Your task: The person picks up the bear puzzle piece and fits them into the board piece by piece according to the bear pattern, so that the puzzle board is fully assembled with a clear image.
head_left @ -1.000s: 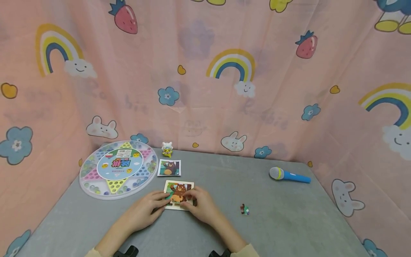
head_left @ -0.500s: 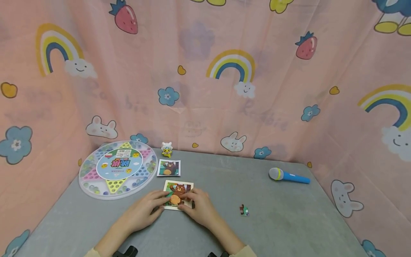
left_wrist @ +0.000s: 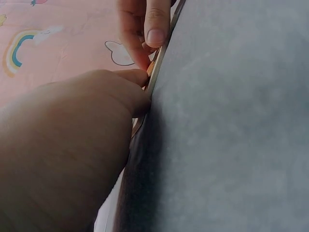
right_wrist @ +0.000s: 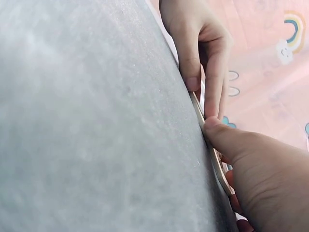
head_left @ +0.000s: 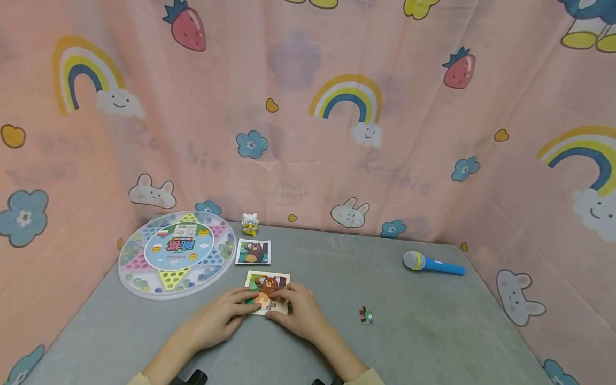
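Note:
A small framed jigsaw puzzle (head_left: 266,283) with a brown bear picture lies on the grey table in the head view. At its left side, my left hand (head_left: 216,321) holds the board, fingers over the face and thumb at the near left corner. From the right, my right hand (head_left: 299,310) grips the board's lower right part, its thumb at the near edge. In both wrist views the pale board edge (right_wrist: 216,164) shows on the tabletop beside the thumbs. Fingers hide parts of the picture. One loose puzzle piece (head_left: 366,315) lies to the right.
A bear picture card (head_left: 253,252) lies behind the puzzle, with a small toy figure (head_left: 250,224) farther back. The round marble game board (head_left: 137,261) is at the left. A blue toy microphone (head_left: 440,266) rests at the far right, before a pink patterned curtain (head_left: 298,176).
My left fingers have slid a little right over the lower part of the puzzle. The pale gap under the bear's belly is now covered. My right hand has barely shifted.

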### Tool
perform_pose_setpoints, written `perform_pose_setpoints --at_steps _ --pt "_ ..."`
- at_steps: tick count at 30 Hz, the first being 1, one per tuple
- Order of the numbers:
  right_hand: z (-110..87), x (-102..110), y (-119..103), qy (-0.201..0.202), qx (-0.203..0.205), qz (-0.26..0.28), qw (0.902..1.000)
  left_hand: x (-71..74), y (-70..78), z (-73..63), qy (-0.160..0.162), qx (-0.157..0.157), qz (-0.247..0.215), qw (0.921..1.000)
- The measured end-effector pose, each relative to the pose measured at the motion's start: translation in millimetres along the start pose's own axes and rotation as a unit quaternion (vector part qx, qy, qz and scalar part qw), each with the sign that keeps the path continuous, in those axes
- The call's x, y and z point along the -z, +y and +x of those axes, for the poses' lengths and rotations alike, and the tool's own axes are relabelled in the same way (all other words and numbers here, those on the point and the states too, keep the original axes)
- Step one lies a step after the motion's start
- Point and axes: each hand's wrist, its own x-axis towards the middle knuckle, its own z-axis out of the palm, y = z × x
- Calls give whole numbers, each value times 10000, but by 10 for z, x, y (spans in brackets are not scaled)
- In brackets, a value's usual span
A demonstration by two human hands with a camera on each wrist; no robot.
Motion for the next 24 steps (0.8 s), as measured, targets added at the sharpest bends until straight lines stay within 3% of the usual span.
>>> perform_pose_setpoints --at_steps 12,24 --pt "-16 4 -8 -76 -8 11 10000 18 -2 14 -101 187 -144 9997" --pt "-29 -1 8 115 283 -95 9995 -5 0 4 40 121 -29 9999"
